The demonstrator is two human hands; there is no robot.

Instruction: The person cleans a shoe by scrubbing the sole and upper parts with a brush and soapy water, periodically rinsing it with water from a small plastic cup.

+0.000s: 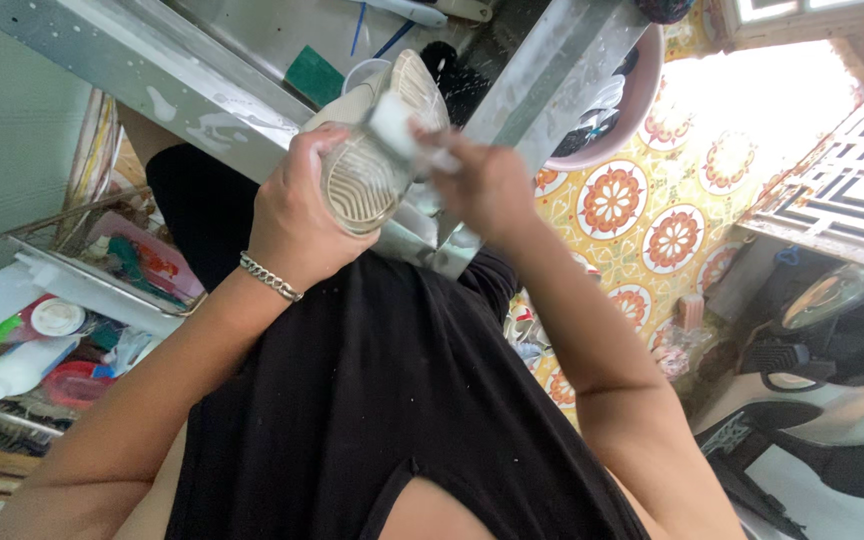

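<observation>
Shoe (377, 150), pale w/ ribbed sole, sits mid-frame over the steel sink (252, 70), sole turned up toward my camera. Long axis runs from heel at lower left up to toe at upper right, toe approx over the sink edge.

Left hand (297, 215) is wrapped tight round the heel end, fingers curled under the sole edge, thumb side facing me; a silver bracelet (271, 277) rides the wrist. Right hand (487, 185) is closed on a small white sponge (397, 125), pressed onto the sole near mid-length. I can't tell how the right fingers sit on it, since foam and blur cover them.

Black shirt (372, 400) fills the lower frame and hides whatever is below the sink front. At left, a wire rack (62, 245) holds bottles and tubs, cut off by the frame edge. At right, a patterned tile floor (652, 220) is washed out by glare, and a scooter (822, 400) is only partly in view. The shoe's upper is hidden behind the sole; I see only a strip of it near the toe.
</observation>
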